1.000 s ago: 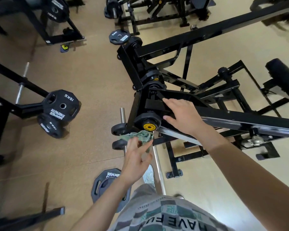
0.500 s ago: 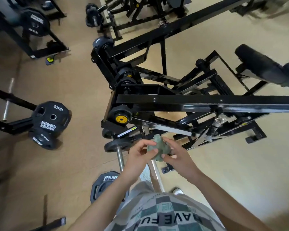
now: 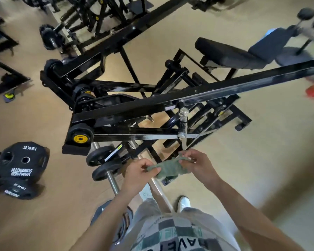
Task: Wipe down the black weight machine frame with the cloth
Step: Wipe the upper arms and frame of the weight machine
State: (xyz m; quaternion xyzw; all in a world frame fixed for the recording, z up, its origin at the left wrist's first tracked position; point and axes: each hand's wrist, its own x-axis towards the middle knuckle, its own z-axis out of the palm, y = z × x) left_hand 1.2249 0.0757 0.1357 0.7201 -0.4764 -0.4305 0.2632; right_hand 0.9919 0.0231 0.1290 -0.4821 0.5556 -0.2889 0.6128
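Beige gym floor (image 3: 53, 109) fills the view, with other black machines at 12 o'clock and a 15 kg weight plate (image 3: 24, 160) at 9 o'clock. Through the middle goes the black weight machine frame (image 3: 188, 94), its long beam rising toward 2 o'clock. One second ago the right hand was resting on this beam and the left hand alone carried the green cloth (image 3: 168, 168). Now both hands are off the frame, at 6 o'clock, just below it. The left hand (image 3: 138, 173) pinches one end of the cloth with curled fingers and the right hand (image 3: 200, 166) pinches the other end, so the cloth hangs between them, not touching the metal. I judge the person is refolding it to a fresh side; the wiping is paused
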